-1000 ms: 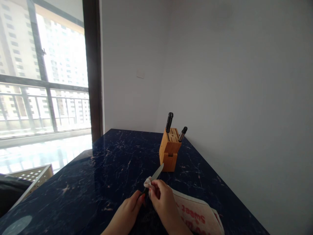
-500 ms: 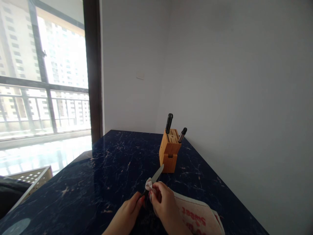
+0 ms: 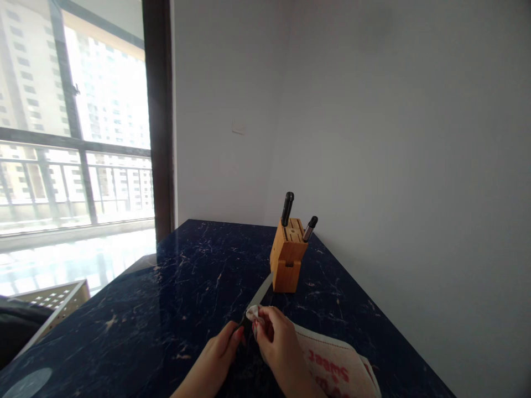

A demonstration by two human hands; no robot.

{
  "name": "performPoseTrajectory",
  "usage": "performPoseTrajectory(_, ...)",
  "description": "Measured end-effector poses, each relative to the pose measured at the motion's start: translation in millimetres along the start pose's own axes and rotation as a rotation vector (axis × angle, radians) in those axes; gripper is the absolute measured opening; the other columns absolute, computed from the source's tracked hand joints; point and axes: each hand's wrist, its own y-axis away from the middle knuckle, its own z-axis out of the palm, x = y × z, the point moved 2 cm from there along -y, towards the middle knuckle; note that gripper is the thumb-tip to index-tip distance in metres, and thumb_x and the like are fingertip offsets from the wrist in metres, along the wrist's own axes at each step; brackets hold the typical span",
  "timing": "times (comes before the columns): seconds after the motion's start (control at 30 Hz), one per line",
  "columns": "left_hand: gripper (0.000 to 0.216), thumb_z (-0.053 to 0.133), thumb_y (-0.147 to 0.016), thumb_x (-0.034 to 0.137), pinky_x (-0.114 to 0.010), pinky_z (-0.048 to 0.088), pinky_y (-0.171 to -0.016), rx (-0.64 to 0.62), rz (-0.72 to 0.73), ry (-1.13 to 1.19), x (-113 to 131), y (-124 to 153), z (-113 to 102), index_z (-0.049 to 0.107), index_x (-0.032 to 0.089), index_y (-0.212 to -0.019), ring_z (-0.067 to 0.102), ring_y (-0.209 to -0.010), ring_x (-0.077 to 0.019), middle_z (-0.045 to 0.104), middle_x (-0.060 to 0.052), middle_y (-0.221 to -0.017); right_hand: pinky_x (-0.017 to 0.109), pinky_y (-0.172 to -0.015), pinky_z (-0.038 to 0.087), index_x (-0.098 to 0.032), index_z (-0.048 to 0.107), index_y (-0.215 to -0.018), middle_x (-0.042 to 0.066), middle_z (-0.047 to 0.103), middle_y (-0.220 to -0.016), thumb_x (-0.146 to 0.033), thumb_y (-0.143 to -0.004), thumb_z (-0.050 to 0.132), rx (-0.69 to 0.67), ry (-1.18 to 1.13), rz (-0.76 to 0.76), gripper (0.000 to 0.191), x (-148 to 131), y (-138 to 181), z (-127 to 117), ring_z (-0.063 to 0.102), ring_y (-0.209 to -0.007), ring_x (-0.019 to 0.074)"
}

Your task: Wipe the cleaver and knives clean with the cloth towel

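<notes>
A kitchen knife (image 3: pixel 261 291) points up and away from me, its dark handle closed in my left hand (image 3: pixel 220 348). My right hand (image 3: pixel 276 337) pinches a white cloth (image 3: pixel 252 313) at the lower end of the blade, close to the handle. Much of the cloth is hidden behind my fingers. Just beyond the blade tip stands a wooden knife block (image 3: pixel 287 271). Out of its top stick a black-handled knife (image 3: pixel 287 209) and a second handle, dark with a silvery part (image 3: pixel 310 228).
A folded pale cloth with red lettering (image 3: pixel 332 362) lies by my right forearm on the dark blue marbled table (image 3: pixel 199 276). A wall (image 3: pixel 394 166) runs along the right. At the lower left are a perforated pale crate (image 3: pixel 62 304) and a round translucent disc (image 3: pixel 29 382).
The knife has shifted a little left and more of its blade shows above the white cloth. My left hand has moved slightly left; my right hand stays nearly in place.
</notes>
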Motion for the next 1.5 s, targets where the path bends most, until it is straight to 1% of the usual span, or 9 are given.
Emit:
performPoseTrajectory(0.07,0.033,0.026,-0.087,0.042,-0.019,0.033,-0.049,-0.008,-0.001,0.001,0.1,0.1,0.2,0.049,0.02,-0.078,0.042,-0.051,-0.0108,0.043,0.005,-0.055,0.022,-0.072,0.044,-0.021,0.058,-0.091,0.002,0.062,-0.087,-0.012,-0.076,0.046,0.004,-0.006,0.005,0.021,-0.6,-0.1,-0.5,0.059,-0.081,0.0146)
performPoseTrajectory(0.2,0.029,0.029,-0.086,0.039,-0.02,0.036,-0.059,0.015,0.045,-0.065,4.7,2.3,-0.8,0.05,0.02,-0.079,0.05,-0.06,-0.0119,0.054,0.002,-0.065,0.022,-0.071,0.044,-0.02,0.058,-0.089,0.002,0.062,-0.085,-0.012,-0.076,0.046,0.008,0.024,0.007,0.02,-1.4,-0.2,-0.6,0.059,-0.079,0.015)
performPoseTrajectory(0.3,0.032,0.026,-0.087,0.039,-0.02,0.037,-0.057,0.019,0.02,-0.08,5.4,3.4,-1.1,0.051,0.02,-0.079,0.052,-0.059,-0.0127,0.057,0.001,-0.065,0.023,-0.07,0.044,-0.02,0.058,-0.089,0.002,0.062,-0.085,-0.011,-0.076,0.046,-0.002,0.038,0.007,0.02,-0.7,0.5,0.9,0.059,-0.078,0.015)
performPoseTrajectory(0.43,0.027,0.032,-0.086,0.038,-0.022,0.038,-0.063,0.0,0.061,-0.091,2.4,3.5,0.2,0.053,0.021,-0.087,0.056,-0.066,-0.0147,0.062,-0.001,-0.072,0.024,-0.072,0.044,-0.02,0.057,-0.089,0.003,0.062,-0.086,-0.012,-0.075,0.046,0.015,0.048,0.003,0.019,0.3,1.1,2.8,0.059,-0.081,0.0157)
performPoseTrajectory(0.5,0.027,0.032,-0.086,0.038,-0.021,0.038,-0.063,0.012,0.072,-0.074,0.2,2.6,0.2,0.053,0.021,-0.086,0.055,-0.066,-0.0142,0.061,0.0,-0.072,0.024,-0.072,0.044,-0.02,0.057,-0.089,0.003,0.062,-0.085,-0.012,-0.075,0.046,0.018,0.048,0.001,0.019,-0.3,0.8,3.2,0.059,-0.081,0.0157)
performPoseTrajectory(0.7,0.035,0.027,-0.086,0.043,-0.019,0.033,-0.049,0.014,0.002,-0.012,-0.6,-0.1,-1.1,0.05,0.02,-0.076,0.042,-0.051,-0.0107,0.045,0.005,-0.055,0.023,-0.071,0.045,-0.02,0.058,-0.09,0.004,0.063,-0.086,-0.012,-0.075,0.047,0.031,0.026,0.0,0.02,-1.7,1.1,0.0,0.059,-0.08,0.0157)
performPoseTrajectory(0.97,0.034,0.026,-0.087,0.042,-0.02,0.034,-0.052,0.016,0.022,-0.022,2.7,1.6,-2.3,0.05,0.019,-0.078,0.045,-0.054,-0.011,0.05,0.003,-0.06,0.023,-0.072,0.045,-0.02,0.058,-0.093,0.004,0.062,-0.088,-0.011,-0.076,0.045,0.025,0.028,-0.011,0.023,-0.5,1.8,0.4,0.059,-0.081,0.0155)
performPoseTrajectory(1.17,0.026,0.031,-0.087,0.036,-0.021,0.039,-0.064,-0.001,0.068,-0.073,6.2,3.9,-0.1,0.053,0.021,-0.087,0.056,-0.067,-0.014,0.063,0.0,-0.074,0.023,-0.072,0.045,-0.02,0.057,-0.091,0.003,0.062,-0.087,-0.01,-0.075,0.046,0.03,0.058,-0.019,0.022,-1.7,2.1,-0.2,0.059,-0.081,0.0152)
performPoseTrajectory(1.5,0.027,0.029,-0.088,0.035,-0.02,0.038,-0.062,0.002,0.065,-0.107,6.6,5.1,-0.1,0.053,0.021,-0.083,0.056,-0.065,-0.0134,0.062,0.001,-0.071,0.023,-0.073,0.045,-0.02,0.057,-0.089,0.003,0.062,-0.086,-0.009,-0.074,0.045,0.05,0.068,-0.049,0.023,-1.5,2.2,1.7,0.059,-0.081,0.015)
